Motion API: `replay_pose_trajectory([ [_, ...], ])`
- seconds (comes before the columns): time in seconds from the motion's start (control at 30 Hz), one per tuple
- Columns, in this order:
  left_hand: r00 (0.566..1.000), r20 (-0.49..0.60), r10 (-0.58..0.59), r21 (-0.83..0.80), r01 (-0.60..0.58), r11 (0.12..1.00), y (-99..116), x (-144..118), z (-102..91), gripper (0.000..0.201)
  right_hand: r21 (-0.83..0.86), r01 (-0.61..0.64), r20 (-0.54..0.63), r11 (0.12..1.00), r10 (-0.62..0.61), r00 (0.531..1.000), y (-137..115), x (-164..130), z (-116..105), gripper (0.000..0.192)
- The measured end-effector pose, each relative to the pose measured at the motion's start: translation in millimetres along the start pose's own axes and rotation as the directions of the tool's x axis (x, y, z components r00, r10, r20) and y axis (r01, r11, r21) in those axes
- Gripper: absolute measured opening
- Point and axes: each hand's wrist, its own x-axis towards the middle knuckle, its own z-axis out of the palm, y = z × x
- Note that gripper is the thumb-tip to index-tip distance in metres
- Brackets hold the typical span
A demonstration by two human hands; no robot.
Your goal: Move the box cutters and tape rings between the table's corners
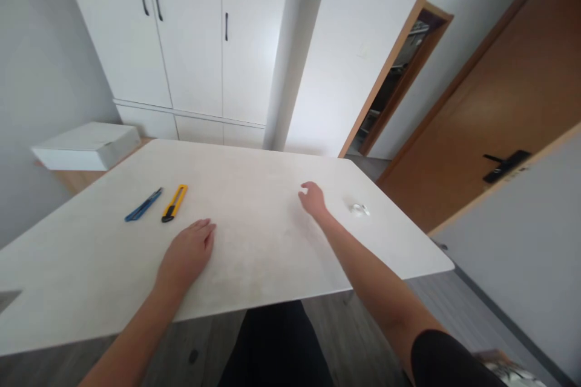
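In the head view, a person's empty left hand (188, 252) lies palm down, loosely extended, on a white rectangular table (254, 193) near a yellow-and-black plastic utility knife (169, 211) and a slim blue cutter (144, 205); the right hand (313, 198), half-curled and empty, is near a small white ring-shaped item (359, 210).

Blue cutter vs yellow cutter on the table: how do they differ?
Colour: the blue cutter is mainly blue; the yellow cutter is yellow with a black near end.
Pose: in view, the blue cutter slants more sideways; the yellow cutter runs steeper.
Place: the yellow cutter is nearer the left hand than the blue cutter.
Shared: both lie unheld on the white table.
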Motion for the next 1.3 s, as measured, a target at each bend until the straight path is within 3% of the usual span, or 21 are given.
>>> replay_pose_trajectory([
  [0.07, 1.000, -0.010, 0.004, 0.013, -0.004, 1.000, -1, 0, 1.4, 0.052, -0.153, -0.281, -0.072, 0.948, 0.273, 0.959, 75, 7, -46, 0.044],
  [0.13, 1.000, -0.012, -0.003, 0.018, 0.003, 1.000, 0, 0, 0.5, 0.052, -0.256, -0.471, -0.046, 0.845, 0.476, 0.878, 134, 12, -83, 0.060],
  [0.2, 1.000, -0.010, -0.012, 0.020, 0.012, 1.000, 0, 0, -0.7, 0.052, -0.229, -0.466, 0.145, 0.855, 0.503, 0.852, 175, 16, -107, 0.075],
  [0.27, 1.000, -0.009, -0.012, 0.022, 0.013, 1.000, 0, 0, -1.1, 0.051, -0.151, -0.436, 0.334, 0.887, 0.461, 0.822, 199, 19, -119, 0.079],
  [0.33, 1.000, -0.011, -0.004, 0.024, 0.005, 1.000, -1, 0, -0.6, 0.052, -0.123, -0.417, 0.416, 0.901, 0.428, 0.802, 211, 21, -124, 0.073],
  [0.4, 1.000, -0.011, 0.000, 0.030, 0.000, 1.000, -2, -1, 0.4, 0.052, -0.159, -0.401, 0.421, 0.902, 0.429, 0.799, 215, 24, -125, 0.066],
  [0.53, 1.000, -0.007, -0.011, 0.047, 0.012, 0.999, -4, -1, 1.6, 0.052, -0.195, -0.351, 0.418, 0.916, 0.402, 0.815, 216, 29, -125, 0.065],
  [0.77, 1.000, 0.007, -0.007, 0.040, 0.007, 0.999, -6, 0, 0.8, 0.052, -0.265, -0.156, 0.461, 0.952, 0.267, 0.846, 200, 28, -116, 0.064],
  [1.07, 0.999, -0.002, -0.053, 0.025, 0.053, 0.998, 9, -1, -8.0, 0.043, -0.377, -0.046, 0.543, 0.925, 0.261, 0.798, 177, 26, -100, 0.047],
  [1.17, 0.998, 0.006, -0.069, 0.018, 0.069, 0.997, 15, 0, -12.6, 0.038, -0.305, -0.019, 0.579, 0.952, 0.201, 0.790, 142, 35, -85, 0.039],
  [1.3, 0.995, 0.011, -0.096, 0.004, 0.096, 0.995, 19, 0, -15.7, 0.036, -0.074, 0.099, 0.647, 0.992, -0.028, 0.762, 44, 33, -56, 0.037],
])
